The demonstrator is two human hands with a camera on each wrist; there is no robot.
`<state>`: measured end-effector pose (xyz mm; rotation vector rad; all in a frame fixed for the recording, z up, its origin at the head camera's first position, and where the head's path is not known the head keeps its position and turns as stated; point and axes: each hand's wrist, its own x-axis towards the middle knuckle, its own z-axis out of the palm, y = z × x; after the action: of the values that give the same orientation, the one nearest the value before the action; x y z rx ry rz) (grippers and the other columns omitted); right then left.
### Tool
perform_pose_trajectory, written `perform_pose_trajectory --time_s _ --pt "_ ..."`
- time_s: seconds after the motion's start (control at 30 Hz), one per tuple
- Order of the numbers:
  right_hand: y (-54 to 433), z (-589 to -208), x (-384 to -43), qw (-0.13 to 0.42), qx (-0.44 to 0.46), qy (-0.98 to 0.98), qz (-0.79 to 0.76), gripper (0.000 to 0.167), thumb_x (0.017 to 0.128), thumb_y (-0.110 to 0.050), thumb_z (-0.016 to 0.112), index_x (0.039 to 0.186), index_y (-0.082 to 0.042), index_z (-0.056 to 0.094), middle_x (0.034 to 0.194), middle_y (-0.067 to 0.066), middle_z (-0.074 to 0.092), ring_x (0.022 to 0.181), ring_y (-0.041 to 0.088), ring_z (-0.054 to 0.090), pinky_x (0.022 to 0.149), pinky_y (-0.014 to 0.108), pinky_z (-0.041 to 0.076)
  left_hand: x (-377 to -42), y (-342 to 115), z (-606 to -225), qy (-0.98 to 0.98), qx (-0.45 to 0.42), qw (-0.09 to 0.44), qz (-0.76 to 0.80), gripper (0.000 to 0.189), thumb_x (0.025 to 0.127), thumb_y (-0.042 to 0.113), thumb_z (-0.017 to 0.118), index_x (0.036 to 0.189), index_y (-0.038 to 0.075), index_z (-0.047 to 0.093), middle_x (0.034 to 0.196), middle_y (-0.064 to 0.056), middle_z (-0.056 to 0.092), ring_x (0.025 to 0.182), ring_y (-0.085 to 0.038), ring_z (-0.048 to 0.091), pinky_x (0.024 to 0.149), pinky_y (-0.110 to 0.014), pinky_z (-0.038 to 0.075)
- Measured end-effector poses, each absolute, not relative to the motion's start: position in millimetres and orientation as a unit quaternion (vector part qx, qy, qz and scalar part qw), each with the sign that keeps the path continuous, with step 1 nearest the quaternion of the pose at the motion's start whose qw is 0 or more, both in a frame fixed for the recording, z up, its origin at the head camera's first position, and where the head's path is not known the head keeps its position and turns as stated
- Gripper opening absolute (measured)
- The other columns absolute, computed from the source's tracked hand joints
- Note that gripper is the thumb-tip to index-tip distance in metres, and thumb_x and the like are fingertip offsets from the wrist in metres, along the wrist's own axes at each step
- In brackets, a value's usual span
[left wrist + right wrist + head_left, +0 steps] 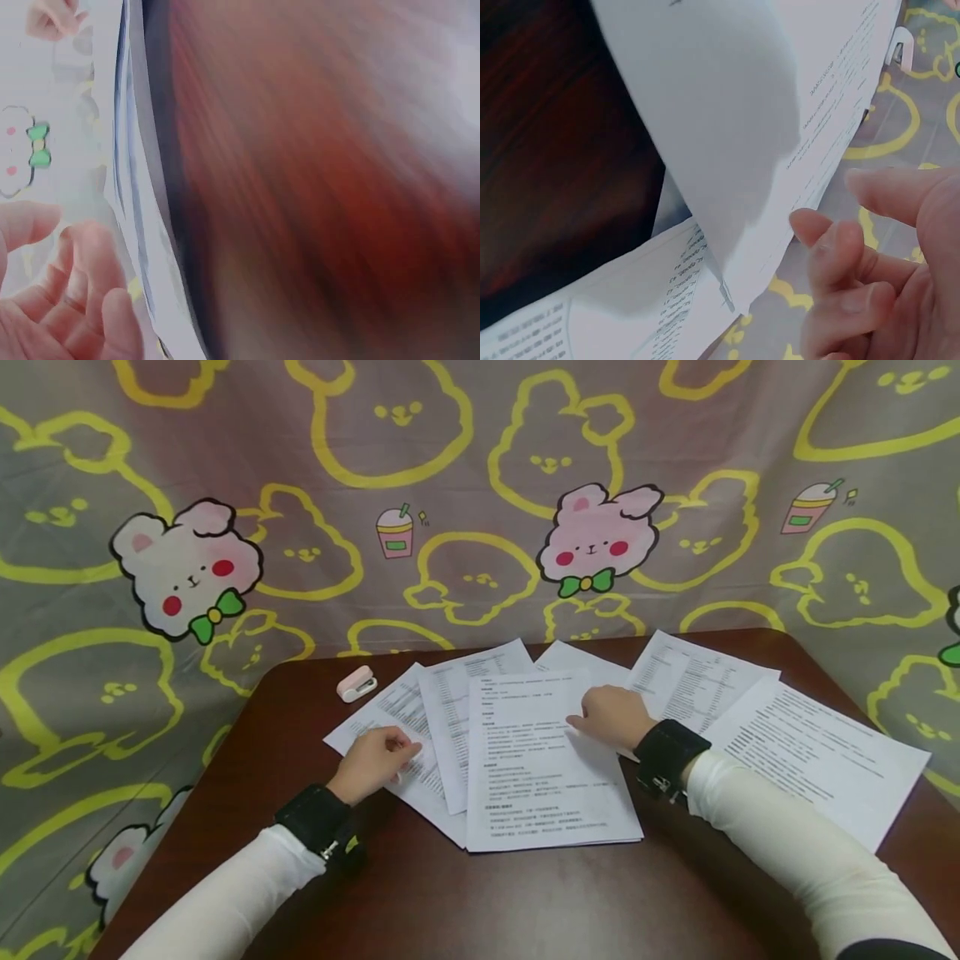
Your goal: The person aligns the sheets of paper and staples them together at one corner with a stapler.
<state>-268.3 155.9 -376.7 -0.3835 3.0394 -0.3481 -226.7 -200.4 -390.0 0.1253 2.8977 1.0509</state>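
My left hand [375,762] hovers by the printed sheets [390,706] fanned out on the left. Its fingers are loosely curled with nothing between them, as the hand in the left wrist view [75,292] also shows. In the middle a printed sheet [532,760] lies on top of others. Over that sheet's upper right edge is my right hand [618,717]. Seen from the right wrist, the right hand [877,277] has its thumb apart from loosely bent fingers and grips nothing. Whether it touches the paper I cannot tell.
A small pink and white stapler [356,684] stands at the table's back left. More printed sheets [817,760] overlap on the right, one reaching close to the table's right edge. Behind the dark brown table [420,893] hangs a patterned cloth [465,460].
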Motion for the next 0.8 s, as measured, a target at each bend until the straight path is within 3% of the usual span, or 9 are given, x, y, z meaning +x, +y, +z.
perform_pose_trajectory --time_s 0.3,0.53,0.8 --pt "143.9 -372.4 -268.7 0.012 -0.143 0.982 -0.119 0.032 0.092 -0.035 0.066 0.09 -0.003 0.073 0.068 0.003 0.059 0.062 0.019 0.053 0.056 0.031 0.039 -223.3 -243.4 -387.9 0.948 -0.006 0.008 0.318 0.031 0.094 0.027 0.064 0.107 0.0 0.062 0.095 -0.015 0.061 0.076 -0.026 0.054 0.062 -0.033 0.043" --pt "136.8 -376.1 -273.3 0.005 -0.155 0.978 -0.142 0.031 0.092 -0.035 0.065 0.089 -0.005 0.072 0.068 0.002 0.058 0.063 0.019 0.053 0.058 0.032 0.039 -226.1 -259.5 -383.2 0.963 -0.034 0.022 0.268 0.041 0.093 0.03 0.064 0.116 -0.002 0.055 0.113 -0.025 0.059 0.09 -0.035 0.056 0.074 -0.044 0.046" --pt "123.0 -375.6 -273.2 0.003 -0.166 0.974 -0.156 0.03 0.094 -0.036 0.063 0.083 -0.009 0.069 0.063 0.001 0.054 0.061 0.018 0.051 0.056 0.03 0.036 -233.6 -274.8 -386.0 0.969 -0.06 0.026 0.237 0.053 0.091 0.031 0.066 0.124 -0.006 0.048 0.118 -0.031 0.053 0.096 -0.041 0.053 0.08 -0.052 0.044"
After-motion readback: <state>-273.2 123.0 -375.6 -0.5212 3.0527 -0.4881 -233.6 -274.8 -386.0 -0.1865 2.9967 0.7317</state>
